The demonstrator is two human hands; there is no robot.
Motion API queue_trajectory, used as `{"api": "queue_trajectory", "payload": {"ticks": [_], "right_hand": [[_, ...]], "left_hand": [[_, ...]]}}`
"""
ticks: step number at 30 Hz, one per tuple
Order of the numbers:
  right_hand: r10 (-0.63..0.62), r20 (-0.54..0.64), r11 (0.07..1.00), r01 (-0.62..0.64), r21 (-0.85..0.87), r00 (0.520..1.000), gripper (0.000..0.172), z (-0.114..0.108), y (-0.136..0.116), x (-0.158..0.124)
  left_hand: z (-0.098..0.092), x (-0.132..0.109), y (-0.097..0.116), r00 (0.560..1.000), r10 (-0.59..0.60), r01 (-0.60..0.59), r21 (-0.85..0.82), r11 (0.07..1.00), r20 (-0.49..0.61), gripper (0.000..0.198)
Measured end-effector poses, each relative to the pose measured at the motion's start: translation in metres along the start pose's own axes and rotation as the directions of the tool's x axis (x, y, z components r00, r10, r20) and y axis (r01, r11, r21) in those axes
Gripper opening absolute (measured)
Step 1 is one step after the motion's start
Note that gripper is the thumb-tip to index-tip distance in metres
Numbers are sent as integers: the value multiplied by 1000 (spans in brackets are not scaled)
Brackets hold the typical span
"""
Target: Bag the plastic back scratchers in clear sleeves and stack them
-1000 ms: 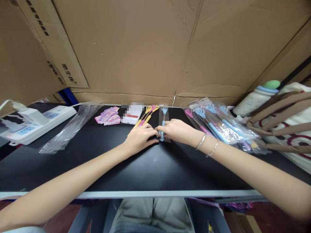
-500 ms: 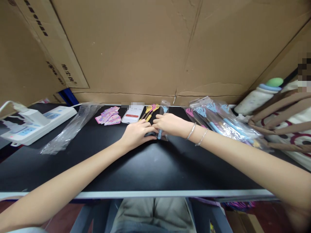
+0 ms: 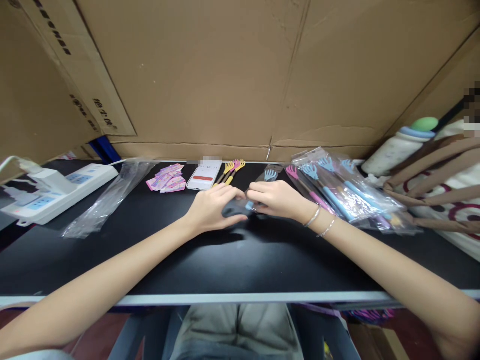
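Both hands meet at the middle of the black table [image 3: 240,260]. My left hand [image 3: 212,207] pinches the near end of a clear plastic sleeve [image 3: 240,205]. My right hand [image 3: 277,200] grips the same sleeve, which holds a blue hand-shaped scratcher [image 3: 269,175] whose claw head points away to the right. The sleeve is lifted slightly off the table. Two bracelets circle my right wrist.
A pile of bagged blue and pink scratchers [image 3: 337,192] lies to the right. Loose yellow and pink scratchers [image 3: 232,170], a phone [image 3: 204,176], pink cards [image 3: 167,178], empty clear bags [image 3: 108,197] and a power strip [image 3: 48,192] lie left. Cardboard [image 3: 240,75] walls the back; a bottle [image 3: 399,145] and tote bag [image 3: 442,185] stand right.
The bagged blue scratcher has swung from pointing straight away to angling right, toward the pile. My right hand shifted right and my left hand followed onto the sleeve's near end.
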State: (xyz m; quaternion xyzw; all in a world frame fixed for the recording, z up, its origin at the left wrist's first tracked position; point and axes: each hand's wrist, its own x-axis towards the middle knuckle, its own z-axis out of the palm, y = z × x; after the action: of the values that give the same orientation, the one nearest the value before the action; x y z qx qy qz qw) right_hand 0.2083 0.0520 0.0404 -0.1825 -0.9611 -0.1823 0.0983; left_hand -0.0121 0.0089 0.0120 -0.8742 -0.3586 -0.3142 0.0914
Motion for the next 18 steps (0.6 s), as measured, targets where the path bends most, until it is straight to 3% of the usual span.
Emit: {"api": "queue_trajectory", "payload": {"ticks": [5,9,18], "right_hand": [[22,-10,1000,-22,4,1000,14,14,-8,-8],[26,29,999,-26,23,999,14,18,-12,-11],[17,91,999,-21,46,996,14,8,-15,-28]], "left_hand": [[10,-1,-1,994,106,-105,140,984,1,13],[11,-2,-3,963,267,-270,190,944,39,19],[11,-1,9,875,479,-481,214,850,64,23]]}}
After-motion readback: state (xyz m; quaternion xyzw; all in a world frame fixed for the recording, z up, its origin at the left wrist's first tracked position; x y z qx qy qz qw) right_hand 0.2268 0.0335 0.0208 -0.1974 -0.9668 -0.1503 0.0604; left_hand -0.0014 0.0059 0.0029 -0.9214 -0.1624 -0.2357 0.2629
